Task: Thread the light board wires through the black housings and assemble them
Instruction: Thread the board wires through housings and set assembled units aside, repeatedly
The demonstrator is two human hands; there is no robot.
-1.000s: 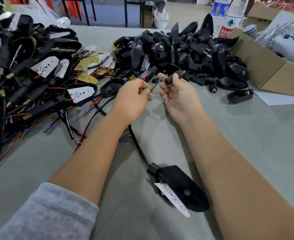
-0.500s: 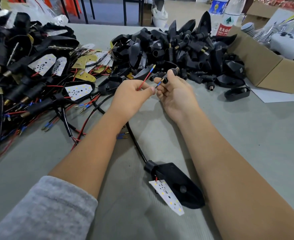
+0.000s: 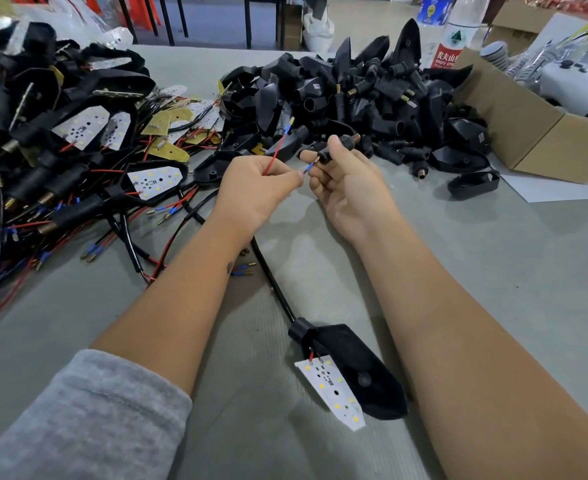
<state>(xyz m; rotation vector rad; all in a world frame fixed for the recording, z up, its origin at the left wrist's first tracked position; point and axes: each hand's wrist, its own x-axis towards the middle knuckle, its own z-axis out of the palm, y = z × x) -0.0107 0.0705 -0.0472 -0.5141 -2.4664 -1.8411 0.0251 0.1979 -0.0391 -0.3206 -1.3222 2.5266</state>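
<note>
My left hand (image 3: 256,194) pinches two thin wires: a red wire (image 3: 275,153) that sticks up and away, and a blue-tipped wire end (image 3: 309,167) that points at a small black stem fitting (image 3: 335,148). My right hand (image 3: 348,183) grips that fitting, its brass threaded end pointing right. A black cable (image 3: 271,282) runs from under my left hand down to a black housing (image 3: 356,368) lying between my forearms, with a white light board (image 3: 330,388) hanging out of it on short wires.
A heap of empty black housings (image 3: 354,95) lies straight ahead. Assembled units, light boards and tangled wires (image 3: 60,161) cover the left side. A cardboard box (image 3: 535,133) stands at the right, water bottles (image 3: 453,32) behind it. One loose housing (image 3: 472,181) lies by the box.
Both hands have drawn slightly nearer together. The blue wire tip now meets the opening of the fitting, which my right hand has turned so its threaded end shows.
</note>
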